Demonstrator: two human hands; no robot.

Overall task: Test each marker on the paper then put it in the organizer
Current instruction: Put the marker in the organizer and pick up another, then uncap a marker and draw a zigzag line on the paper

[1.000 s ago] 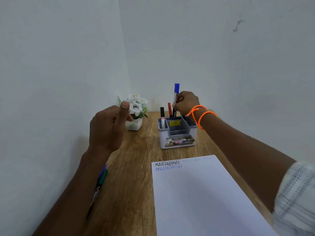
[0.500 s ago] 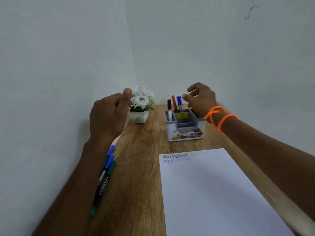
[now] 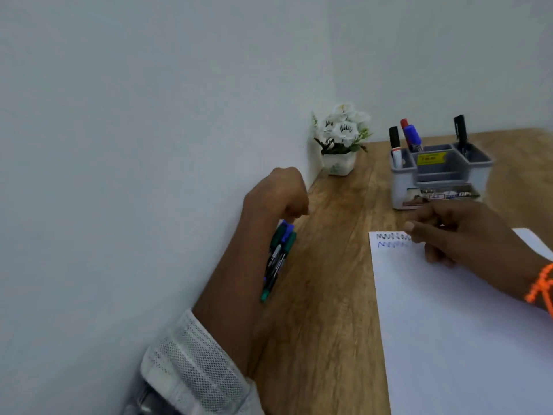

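Several loose markers (image 3: 276,259) with green and blue caps lie on the wooden desk by the left wall. My left hand (image 3: 276,194) hangs bent over their cap ends, fingertips at the blue cap; a grip does not show. My right hand (image 3: 460,235) hovers with loosely curled fingers and nothing in it over the top of the white paper (image 3: 466,339), partly covering the black and blue test scribbles (image 3: 389,240). Behind it stands the grey organizer (image 3: 404,187), holding a blue marker (image 3: 413,136), a red one (image 3: 404,123) and two black ones (image 3: 394,142) (image 3: 460,130).
A small white pot of white flowers (image 3: 341,142) stands in the desk's back left corner. White walls close in the desk at the left and the back. My left forearm rests along the wall side of the desk.
My right hand has let go of the blue marker in the organizer and drawn back over the paper. My left hand has dropped from mid-air onto the loose markers. The view has swung left.
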